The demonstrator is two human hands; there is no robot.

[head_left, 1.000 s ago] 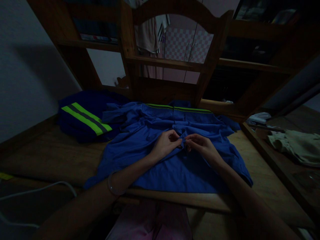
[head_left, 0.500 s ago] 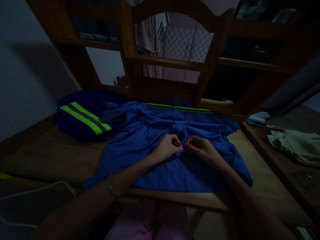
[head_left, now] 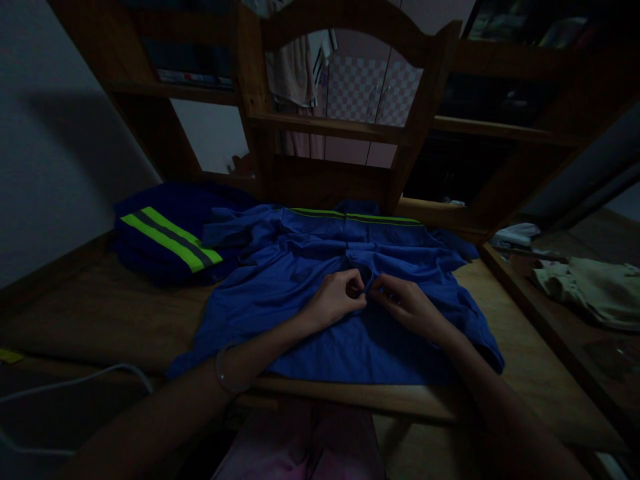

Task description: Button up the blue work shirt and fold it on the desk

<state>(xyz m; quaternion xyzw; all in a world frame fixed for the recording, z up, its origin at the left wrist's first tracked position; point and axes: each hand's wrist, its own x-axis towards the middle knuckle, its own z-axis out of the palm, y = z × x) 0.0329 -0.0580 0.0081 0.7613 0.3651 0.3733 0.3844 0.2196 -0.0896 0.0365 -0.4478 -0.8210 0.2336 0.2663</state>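
Note:
A blue shirt [head_left: 310,347] with a yellow-green stripe near its far edge lies spread on the wooden table [head_left: 145,313]. At the middle of its front, my left hand [head_left: 340,293] pinches the shirt's cloth between thumb and fingers. Close beside it, my right hand [head_left: 403,300] is also closed in a pinch on the shirt's front edge. The fingertips of both hands almost meet, and the small part between them is hidden. One button shows faintly on the cloth just beyond my hands.
Dark blue clothing [head_left: 165,233] with a yellow-green and grey band is heaped at the left. A wooden shelf unit [head_left: 330,123] rises behind the shirt. Pale folded cloth [head_left: 590,287] lies at the right. A white cable [head_left: 100,373] hangs at the lower left.
Both hands stay at the shirt's front. My right fingers have shifted slightly and lie a little flatter; the shirt has hardly moved.

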